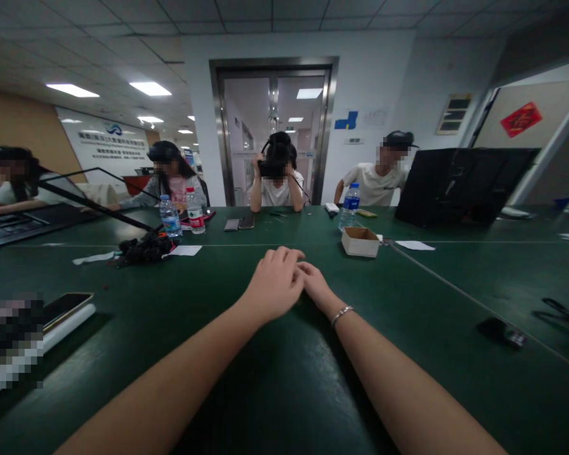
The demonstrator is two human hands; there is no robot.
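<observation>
Both my forearms stretch forward over a dark green table (218, 328). My left hand (275, 284) lies on the table with its fingers curled over the fingers of my right hand (318, 285). The two hands touch at the middle of the table. My right wrist wears a thin silver bracelet (342, 313). The fingers of my right hand are mostly hidden under the left hand. I see nothing between the hands.
A small open cardboard box (360, 241) stands beyond my hands, with water bottles (171, 217) and phones (239, 223) farther back. A pile of black parts (145, 248) lies left. A phone (66, 306) lies near left. Several people sit across the table. A black laptop lid (459, 184) stands right.
</observation>
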